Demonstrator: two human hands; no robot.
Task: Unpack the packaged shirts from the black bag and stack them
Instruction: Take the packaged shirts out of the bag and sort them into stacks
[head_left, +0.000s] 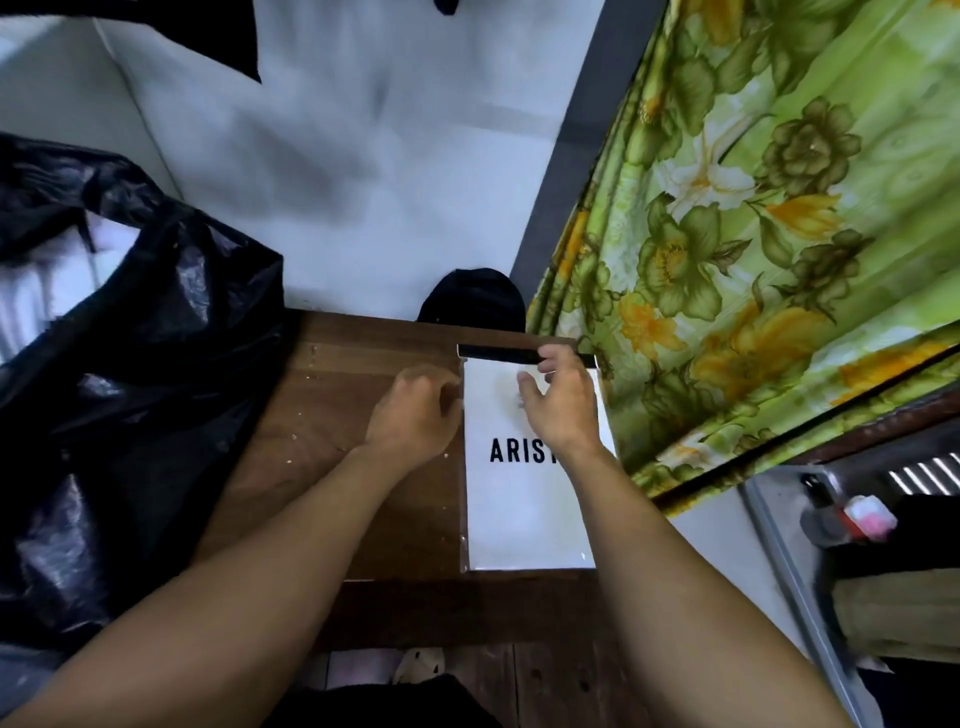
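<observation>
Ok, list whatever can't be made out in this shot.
1. Head view: the packaged shirt's print reads "ARIS"; the right hand covers the rest.
2. Head view: the black bag's contents, blurred white and cut by the left edge.
3. Head view: whether the left hand pinches the packaged shirt; its fingers are blurred.
4. Head view: the dark round thing beyond the table, too dark to identify.

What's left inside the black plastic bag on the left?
Through the open mouth of the crumpled black plastic bag, pale white contents show, blurred, likely more packaged shirts. The plastic covers everything deeper, so their number cannot be told.
</observation>
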